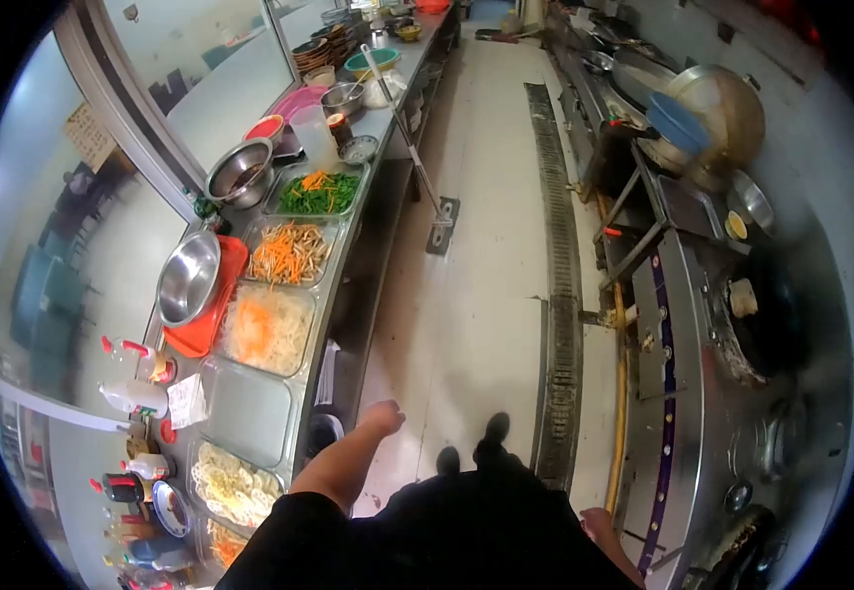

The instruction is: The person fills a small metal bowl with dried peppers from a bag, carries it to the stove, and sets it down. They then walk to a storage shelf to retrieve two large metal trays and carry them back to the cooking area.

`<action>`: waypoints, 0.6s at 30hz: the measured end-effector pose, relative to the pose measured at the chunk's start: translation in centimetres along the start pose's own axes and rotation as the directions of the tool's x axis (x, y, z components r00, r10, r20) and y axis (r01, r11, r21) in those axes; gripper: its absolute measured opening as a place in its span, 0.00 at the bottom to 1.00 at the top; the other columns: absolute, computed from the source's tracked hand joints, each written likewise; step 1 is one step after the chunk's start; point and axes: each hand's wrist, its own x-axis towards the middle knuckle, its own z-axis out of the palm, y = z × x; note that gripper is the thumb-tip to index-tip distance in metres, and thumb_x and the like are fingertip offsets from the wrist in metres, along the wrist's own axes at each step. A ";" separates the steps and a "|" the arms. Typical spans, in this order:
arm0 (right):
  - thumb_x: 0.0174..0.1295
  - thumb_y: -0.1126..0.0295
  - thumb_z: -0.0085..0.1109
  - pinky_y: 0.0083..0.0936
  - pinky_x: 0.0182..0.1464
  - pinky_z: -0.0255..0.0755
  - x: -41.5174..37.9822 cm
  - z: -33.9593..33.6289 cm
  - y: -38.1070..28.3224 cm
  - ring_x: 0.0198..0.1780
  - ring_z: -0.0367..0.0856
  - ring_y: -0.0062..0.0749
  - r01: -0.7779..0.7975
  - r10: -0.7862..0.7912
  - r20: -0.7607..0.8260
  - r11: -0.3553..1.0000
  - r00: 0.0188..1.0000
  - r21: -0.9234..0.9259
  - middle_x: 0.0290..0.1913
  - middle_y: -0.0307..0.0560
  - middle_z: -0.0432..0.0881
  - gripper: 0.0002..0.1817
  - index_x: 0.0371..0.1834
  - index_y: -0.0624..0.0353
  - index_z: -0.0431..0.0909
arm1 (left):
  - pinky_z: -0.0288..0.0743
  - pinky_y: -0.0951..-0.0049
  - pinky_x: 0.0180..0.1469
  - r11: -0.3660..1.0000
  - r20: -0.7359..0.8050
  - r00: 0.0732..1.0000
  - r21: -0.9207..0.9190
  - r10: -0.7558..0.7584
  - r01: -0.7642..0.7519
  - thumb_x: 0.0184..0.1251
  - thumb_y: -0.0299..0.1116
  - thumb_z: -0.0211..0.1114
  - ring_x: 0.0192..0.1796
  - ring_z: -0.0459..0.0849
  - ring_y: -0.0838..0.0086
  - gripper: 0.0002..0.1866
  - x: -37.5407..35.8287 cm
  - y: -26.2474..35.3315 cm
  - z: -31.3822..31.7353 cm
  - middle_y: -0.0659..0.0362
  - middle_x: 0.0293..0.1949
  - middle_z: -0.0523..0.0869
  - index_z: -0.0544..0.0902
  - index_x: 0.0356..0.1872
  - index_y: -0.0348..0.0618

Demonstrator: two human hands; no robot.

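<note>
My left hand (pixel 383 418) hangs in a loose fist over the aisle floor, just off the edge of the left counter; nothing shows in it. Closest to it on the counter is a bare metal tray (pixel 247 413). My right hand (pixel 597 524) hangs low beside the stove front, its fingers mostly hidden. Along the counter sit trays of white strips with carrot shreds (pixel 267 329), mixed brown and orange shreds (pixel 289 253), greens with carrot (pixel 319 193) and pale sliced food (pixel 235 484). A steel bowl (pixel 189 279) tilts on a red tray (pixel 212 324).
A long-handled floor squeegee (pixel 442 224) leans against the counter, its head in the aisle. A drain grate (pixel 558 246) runs along the floor. At right are stoves with a dark wok (pixel 766 310) and a blue basin (pixel 676 123). Bottles (pixel 137 398) crowd the counter's near left.
</note>
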 end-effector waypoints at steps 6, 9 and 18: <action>0.55 0.72 0.51 0.32 0.25 0.71 6.6 -0.4 -7.2 0.26 0.78 0.38 -0.067 0.068 -0.027 0.997 0.997 0.029 0.24 0.50 0.78 0.06 0.32 0.60 0.76 | 0.66 0.61 0.56 0.999 0.089 0.996 0.041 -0.024 0.020 0.56 0.44 0.53 0.54 0.73 0.55 0.21 3.1 6.9 -5.1 0.46 0.49 0.77 0.77 0.46 0.40; 0.55 0.73 0.50 0.32 0.25 0.71 10.1 0.7 -13.6 0.26 0.78 0.39 -0.039 0.038 -0.028 0.999 0.999 -0.034 0.24 0.51 0.78 0.07 0.35 0.60 0.76 | 0.66 0.62 0.55 0.999 0.032 0.999 -0.042 -0.019 0.021 0.57 0.45 0.53 0.53 0.73 0.55 0.21 5.5 8.9 -9.7 0.46 0.48 0.77 0.77 0.46 0.41; 0.56 0.66 0.52 0.23 0.16 0.66 12.7 8.9 -33.6 0.16 0.72 0.27 0.340 -0.357 -0.066 0.921 0.932 -0.192 0.21 0.45 0.74 0.09 0.34 0.60 0.73 | 0.73 0.66 0.44 0.787 -0.603 0.731 -0.599 -0.320 -0.149 0.48 0.41 0.62 0.41 0.81 0.58 0.20 21.5 6.9 -32.1 0.47 0.35 0.83 0.78 0.39 0.35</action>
